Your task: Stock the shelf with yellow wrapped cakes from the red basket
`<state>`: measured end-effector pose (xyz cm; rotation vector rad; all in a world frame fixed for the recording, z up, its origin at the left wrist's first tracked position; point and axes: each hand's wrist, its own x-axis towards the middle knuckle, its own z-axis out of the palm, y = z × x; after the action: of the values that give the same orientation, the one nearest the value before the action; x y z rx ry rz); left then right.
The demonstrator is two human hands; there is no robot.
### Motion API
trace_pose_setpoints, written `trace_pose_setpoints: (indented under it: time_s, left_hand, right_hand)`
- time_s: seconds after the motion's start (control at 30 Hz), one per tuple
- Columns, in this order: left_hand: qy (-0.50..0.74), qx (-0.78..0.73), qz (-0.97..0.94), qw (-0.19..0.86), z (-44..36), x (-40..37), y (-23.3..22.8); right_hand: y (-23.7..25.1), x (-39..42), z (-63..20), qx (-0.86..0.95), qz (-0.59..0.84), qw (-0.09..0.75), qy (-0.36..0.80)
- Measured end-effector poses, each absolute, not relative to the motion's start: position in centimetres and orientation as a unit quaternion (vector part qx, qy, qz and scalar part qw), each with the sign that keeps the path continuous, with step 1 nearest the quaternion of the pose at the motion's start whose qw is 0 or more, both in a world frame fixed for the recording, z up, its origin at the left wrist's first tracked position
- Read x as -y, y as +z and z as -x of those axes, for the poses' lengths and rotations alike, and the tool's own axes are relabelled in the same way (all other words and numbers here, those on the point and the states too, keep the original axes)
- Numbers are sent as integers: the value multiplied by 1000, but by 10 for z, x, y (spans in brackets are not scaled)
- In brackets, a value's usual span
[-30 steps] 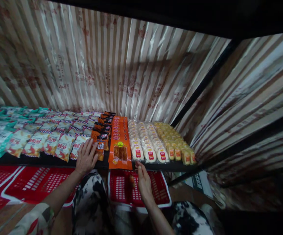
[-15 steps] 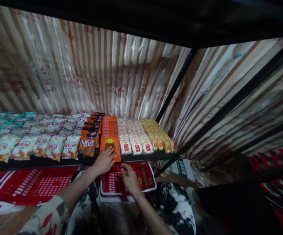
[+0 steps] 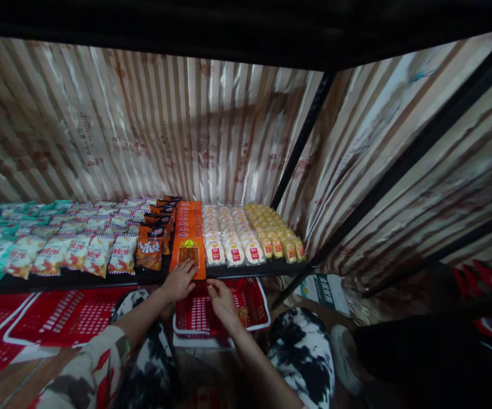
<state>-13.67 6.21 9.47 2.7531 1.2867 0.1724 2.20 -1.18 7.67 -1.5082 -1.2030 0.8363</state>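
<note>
Orange packet [image 3: 188, 250], front one of an overlapping column: lies on the black shelf [image 3: 280, 268], lower end at the front edge, right of the shelf's middle as seen. Dark-and-orange bags [image 3: 149, 255] to its left; white round packs [image 3: 234, 253] just right.

Left hand [image 3: 179, 282]: fingers laid flat over the packet's lower window, slightly spread, not clamped on it. Right hand [image 3: 224, 302]: fingertips drawn close together near the packet's lower right corner, above the red basket [image 3: 267, 307]; cannot tell whether they pinch anything.

Handling (judged): light, flat, bendy; glossy film probably slippery, apt to slide on the packet beneath. Brown strips behind the window may crease or snap if pressed hard. Best hold: lower margin at the shelf's front edge, or both long sides.
</note>
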Motion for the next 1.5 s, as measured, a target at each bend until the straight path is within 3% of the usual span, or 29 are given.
trace_pose_setpoints:
  time_s: [0.4,0.83,1.1,1.5]
  left_hand:
    - [94,-455,-884,54,126,-57,107]
    - [182,-534,-826,12,107,-100,105]
    - [98,-553,-826,46,105,-110,89]
    - [39,-597,-796,95,102,-132,128]
  right_hand:
    - [84,-7,-38,496,592,486,409]
    - [115,-58,-46,636,574,427,289]
    - [107,-72,-25,729,541,309,281]
    - [96,-61,-29,759,519,325,223]
